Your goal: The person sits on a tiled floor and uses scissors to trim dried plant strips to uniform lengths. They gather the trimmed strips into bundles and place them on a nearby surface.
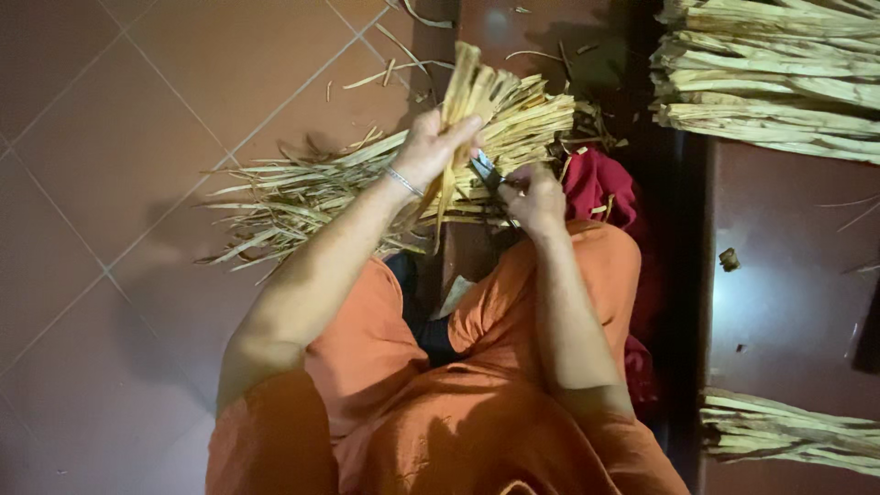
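1. Hands first: the left hand (431, 147) is clamping around a handful of pale dried stalks (467, 92), holding them upright so the ends are fanning out above the fist. A thin bracelet is sitting on that wrist.

2. The right hand (533, 194) is closing around a small blade (484, 169), pointing it up toward the base of the held stalks. The two hands are working close together but not touching, as far as I can see. Whether the blade is actually biting into the fibre right now, I can't tell; it's dark in there.

3. Both hands are hovering just past the knees of the person, who is sitting in orange clothing (440, 403), with a red cloth (600, 183) bunching up beside the right hand.

4. Progress-wise, a loose heap of thin strips (302, 197) is spreading over the tiled floor (110, 137) under and to the left of the hands, so I'd guess a fair bit is already getting worked through.

5. Further out, neat bundles are lying at the top right (770, 69) and the bottom right (788, 431). Can't say if those are finished or waiting, so how much is left is anyone's guess.
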